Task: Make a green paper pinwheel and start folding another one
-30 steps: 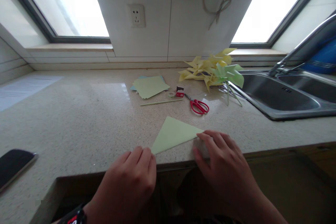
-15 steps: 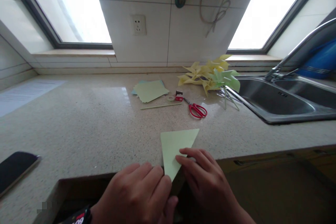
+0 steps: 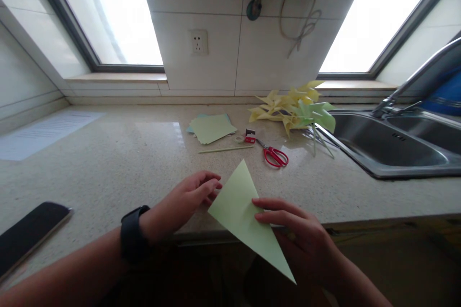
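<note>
A pale green paper triangle (image 3: 245, 216) lies at the front edge of a speckled stone worktop (image 3: 118, 163), its long point jutting out past the edge; the right hand (image 3: 302, 244) pinches the triangle's right side, thumb on top, while the left hand (image 3: 183, 201), a dark watch (image 3: 131, 240) on its wrist, rests with loose fingers touching the left corner. Farther back lie a stack of green paper squares (image 3: 212, 128), a thin stick (image 3: 225, 149), red scissors (image 3: 275, 157) and a heap of yellow and green paper pinwheels (image 3: 295, 108) just beside a steel sink (image 3: 389, 144), and a black phone (image 3: 29, 230) lies at the left
</note>
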{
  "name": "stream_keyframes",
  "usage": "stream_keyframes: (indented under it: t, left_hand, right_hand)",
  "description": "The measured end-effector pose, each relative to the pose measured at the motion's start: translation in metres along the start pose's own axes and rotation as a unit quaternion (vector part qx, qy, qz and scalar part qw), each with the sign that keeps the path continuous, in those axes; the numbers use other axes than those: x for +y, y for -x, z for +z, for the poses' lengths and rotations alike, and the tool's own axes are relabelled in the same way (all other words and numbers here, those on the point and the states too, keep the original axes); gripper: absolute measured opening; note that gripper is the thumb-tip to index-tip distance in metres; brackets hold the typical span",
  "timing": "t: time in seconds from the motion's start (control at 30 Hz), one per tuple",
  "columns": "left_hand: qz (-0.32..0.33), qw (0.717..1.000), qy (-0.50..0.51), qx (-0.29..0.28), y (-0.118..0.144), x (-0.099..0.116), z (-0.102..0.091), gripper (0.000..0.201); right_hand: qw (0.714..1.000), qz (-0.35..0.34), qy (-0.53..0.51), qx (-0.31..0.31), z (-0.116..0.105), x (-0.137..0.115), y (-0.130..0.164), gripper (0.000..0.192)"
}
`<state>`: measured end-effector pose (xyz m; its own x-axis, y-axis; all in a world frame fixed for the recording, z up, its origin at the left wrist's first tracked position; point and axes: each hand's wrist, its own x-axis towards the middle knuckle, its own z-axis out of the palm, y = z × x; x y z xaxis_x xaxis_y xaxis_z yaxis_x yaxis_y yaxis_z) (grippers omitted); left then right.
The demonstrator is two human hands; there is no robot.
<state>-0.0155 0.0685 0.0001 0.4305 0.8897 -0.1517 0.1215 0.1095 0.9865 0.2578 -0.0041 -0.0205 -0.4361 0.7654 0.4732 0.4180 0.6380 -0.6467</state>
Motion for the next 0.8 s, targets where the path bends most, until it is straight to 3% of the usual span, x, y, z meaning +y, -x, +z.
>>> stream_keyframes:
  t: [0.2,0.4,0.57,0.63,0.8]
  left_hand:
    - [-0.071,0.990,0.091,-0.084,-0.015,0.012,0.007,0.040]
    - [-0.047,0.990,0.122,-0.050,-0.041,0.009,0.007,0.036]
    - [-0.008,0.993,0.112,-0.025,-0.052,0.007,0.008,0.034]
    - [-0.003,0.993,0.114,-0.023,-0.053,0.004,0.008,0.034]
    - [0.007,0.988,0.150,-0.035,-0.054,-0.002,0.006,0.035]
  right_hand:
    - [0.992,-0.006,-0.056,-0.115,-0.012,0.011,-0.023,0.027]
    - [0.974,-0.026,-0.084,-0.207,-0.027,0.019,-0.057,0.022]
    - [0.974,-0.061,-0.096,-0.193,-0.037,0.023,-0.090,0.010]
    - [0.977,-0.055,-0.091,-0.183,-0.038,0.023,-0.102,0.014]
    - [0.981,0.062,-0.071,-0.172,-0.028,0.021,-0.128,0.020]
